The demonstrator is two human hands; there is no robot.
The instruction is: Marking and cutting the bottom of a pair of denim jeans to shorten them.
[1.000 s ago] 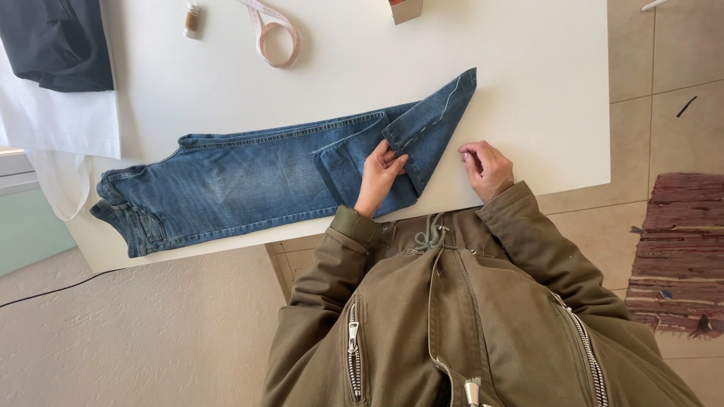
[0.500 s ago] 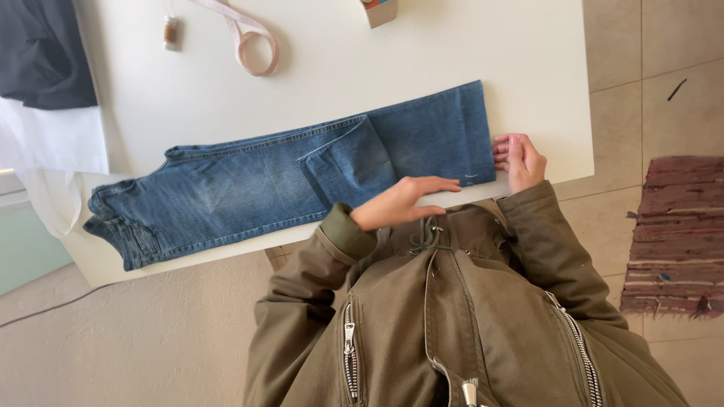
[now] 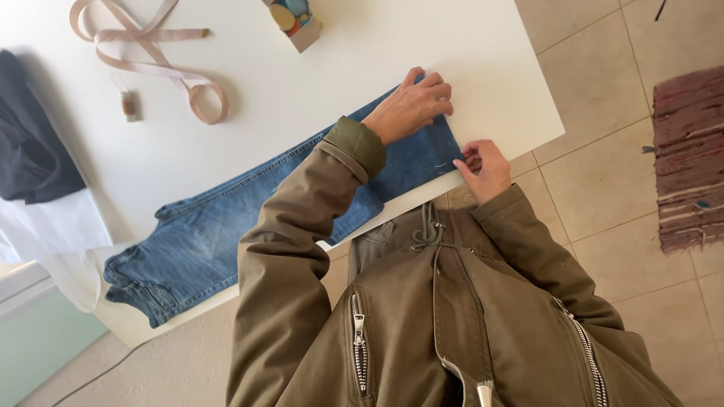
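Hands work the hem end of a pair of blue jeans (image 3: 226,234) that lies stretched along the near edge of a white desk (image 3: 339,68). The left hand (image 3: 411,105) is spread flat, palm down and fingers together, pressing on the far corner of the leg end; its grip is open, holding nothing, and the flat press looks meant to keep the denim smooth and pinned against the desk. The right hand (image 3: 483,169) sits at the near corner of the same hem, just at the desk's edge, fingers curled in on the cloth; it appears to pinch the hem's edge, though how firmly its grip closes cannot be told. Together the two hands bracket the end of the leg, so the fabric lies squared to the desk edge.

The jeans run from this hem leftward to the waistband, which overhangs the desk's near-left corner. Well apart from the hands, on the far side of the desk, lie a looped pink measuring tape (image 3: 151,60), a small spool of brown thread (image 3: 130,105) beside it, and a little open box of coloured bits (image 3: 296,19). Dark grey fabric (image 3: 30,143) over white cloth (image 3: 53,226) rests at the left end. Tiled floor and a woven rug (image 3: 690,158) lie to the right.
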